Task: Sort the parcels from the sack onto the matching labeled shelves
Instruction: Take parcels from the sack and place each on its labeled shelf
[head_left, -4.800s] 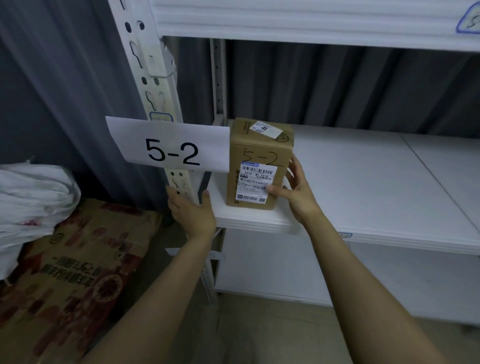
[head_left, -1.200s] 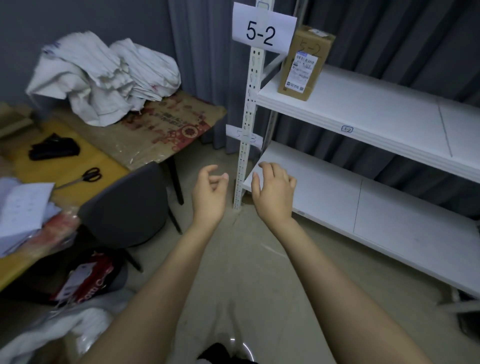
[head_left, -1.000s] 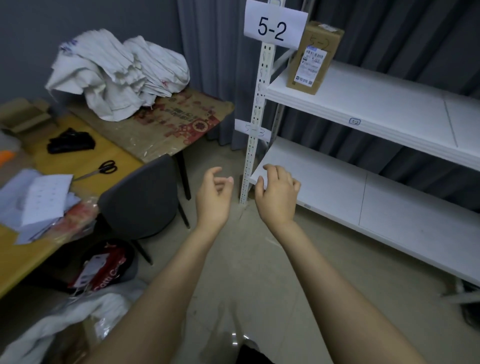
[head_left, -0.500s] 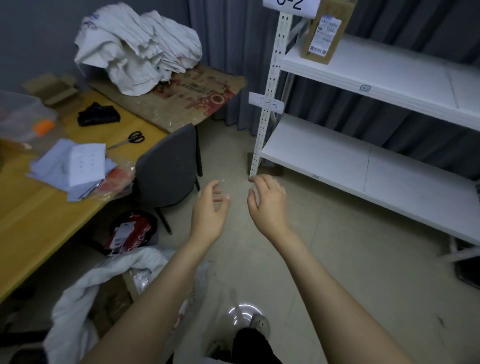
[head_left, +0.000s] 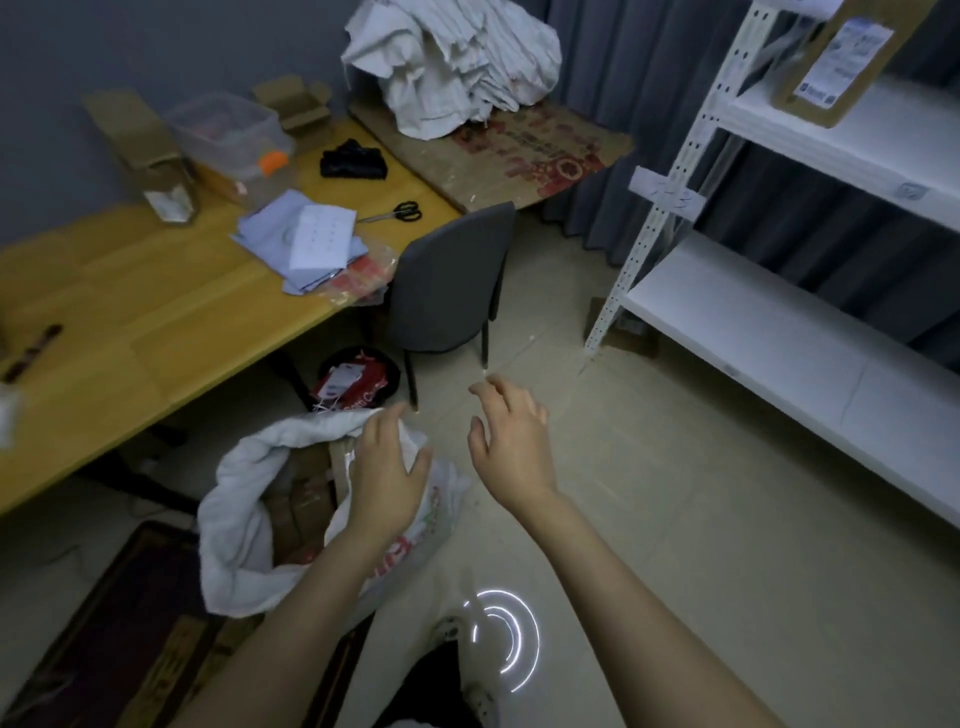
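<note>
Item one, the landmark: a white woven sack (head_left: 234, 499), slumped on the floor with its mouth open and red print on the side nearest us. Inside the sack we count several brown cardboard parcels (head_left: 304, 501), dim and partly hidden by the rolled rim; their markings are too dark to read. Left hand (head_left: 387, 470): empty, fingers relaxed and slightly spread, hanging over the sack's mouth; whether it touches the rim we cannot tell. Right hand (head_left: 511, 447): likewise empty, fingers loosely curved, just right of the sack above bare floor. Far right of the sack and higher, the white metal shelf unit (head_left: 779, 317) carries one tall brown cardboard box (head_left: 841, 67) with a white shipping label on its upper board; the paper tag (head_left: 667, 189) on the upright is too blurred to read. Beyond the sack stand a grey chair (head_left: 452, 280) and a yellow wooden table (head_left: 130, 322). Step in hand, as we judge it: fetching a parcel from the sack, nothing gripped yet. The next move calls for reaching into the mouth, closing on one parcel, lifting it clear of the rim, and reading its marking before choosing a shelf.
</note>
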